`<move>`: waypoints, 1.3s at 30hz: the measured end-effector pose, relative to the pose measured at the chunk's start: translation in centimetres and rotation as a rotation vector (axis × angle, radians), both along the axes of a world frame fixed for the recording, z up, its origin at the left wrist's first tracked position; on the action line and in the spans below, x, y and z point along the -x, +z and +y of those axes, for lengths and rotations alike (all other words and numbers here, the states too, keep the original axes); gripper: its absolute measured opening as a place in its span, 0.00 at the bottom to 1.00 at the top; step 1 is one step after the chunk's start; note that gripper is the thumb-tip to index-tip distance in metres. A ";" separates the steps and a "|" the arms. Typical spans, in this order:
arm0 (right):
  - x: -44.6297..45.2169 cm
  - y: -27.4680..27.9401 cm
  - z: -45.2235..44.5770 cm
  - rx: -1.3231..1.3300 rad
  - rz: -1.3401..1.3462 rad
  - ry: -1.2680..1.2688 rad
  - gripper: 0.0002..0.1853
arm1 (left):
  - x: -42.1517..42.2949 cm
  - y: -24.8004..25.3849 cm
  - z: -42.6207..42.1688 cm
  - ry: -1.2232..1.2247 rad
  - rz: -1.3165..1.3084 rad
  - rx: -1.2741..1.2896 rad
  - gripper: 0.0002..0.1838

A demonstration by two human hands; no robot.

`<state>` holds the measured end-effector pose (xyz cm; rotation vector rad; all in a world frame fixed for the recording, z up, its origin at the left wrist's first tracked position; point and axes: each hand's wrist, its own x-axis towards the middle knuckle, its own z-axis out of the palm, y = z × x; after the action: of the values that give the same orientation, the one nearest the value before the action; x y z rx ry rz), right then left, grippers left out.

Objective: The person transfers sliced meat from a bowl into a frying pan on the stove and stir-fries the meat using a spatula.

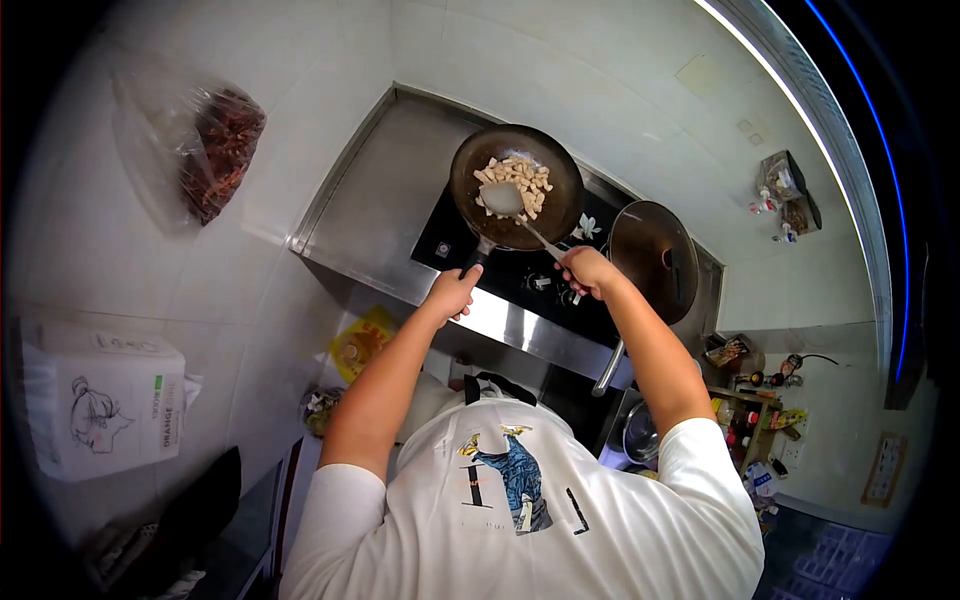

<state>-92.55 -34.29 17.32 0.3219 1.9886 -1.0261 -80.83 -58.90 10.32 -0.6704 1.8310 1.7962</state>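
Note:
My left hand [453,294] is closed around the dark handle of a wok [553,165], which is tilted a little over the gas stove [455,225]. Pale diced meat pieces [517,172], or something like them, lie in the middle of the wok. In my right hand [588,272] is the handle of a spatula [502,198]; its broad metal blade rests among the pieces. The burner under the wok is hidden.
Right of the wok, a second pan with a lid [640,245] sits on the stove, its long handle [609,368] jutting toward me. A bag of dried red food [225,150] hangs on the left wall, above a tissue pack [105,400]. Bottles crowd a rack [745,420] at right.

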 end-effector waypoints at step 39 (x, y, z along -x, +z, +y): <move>4.1 -7.2 -1.7 -0.274 0.750 0.488 0.15 | -0.3 -1.2 0.5 0.043 0.009 0.048 0.30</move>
<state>-96.63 -35.96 10.14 -0.4669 2.6922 -0.5895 -80.50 -58.35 9.15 -0.7257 1.8847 1.7899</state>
